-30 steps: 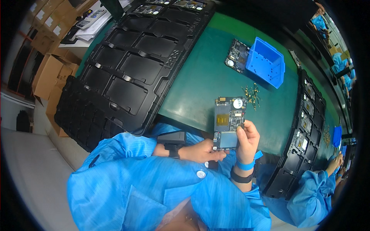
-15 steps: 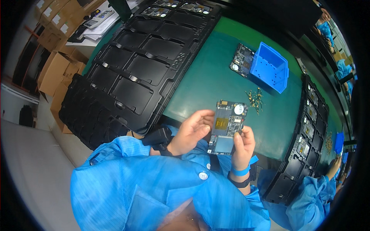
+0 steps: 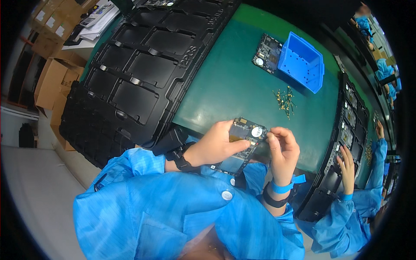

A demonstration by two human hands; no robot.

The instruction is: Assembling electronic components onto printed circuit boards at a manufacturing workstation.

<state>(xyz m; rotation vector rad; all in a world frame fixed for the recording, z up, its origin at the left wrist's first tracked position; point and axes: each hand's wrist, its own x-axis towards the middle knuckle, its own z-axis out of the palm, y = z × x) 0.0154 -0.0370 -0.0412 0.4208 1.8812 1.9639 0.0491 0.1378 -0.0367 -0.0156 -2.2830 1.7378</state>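
Observation:
A dark circuit board (image 3: 233, 164) with a round white sticker and a silver square lies tilted in my left hand (image 3: 212, 145). My left thumb presses across its face, while the other fingers are mostly hidden behind it. Close to the board's upper right corner is my right hand (image 3: 284, 151), its thumb and forefinger pinched together at the edge. Whatever sits between those fingertips is too small to make out. Beyond the board, a loose bunch of short black leads with gold-coloured ends (image 3: 285, 102) rests on the green mat (image 3: 225, 82).
Another circuit board (image 3: 268, 53) lies against a blue plastic bin (image 3: 299, 80) at the far side. A large black compartment tray (image 3: 149, 68) fills the left. At right, a second black tray (image 3: 323, 193) holds several boards, with a co-worker's hand (image 3: 346, 169) over it.
My left hand has taken hold of the board, which has tilted and moved slightly left. The right hand has let go of its side and pinches near the upper corner. A co-worker's hands have appeared.

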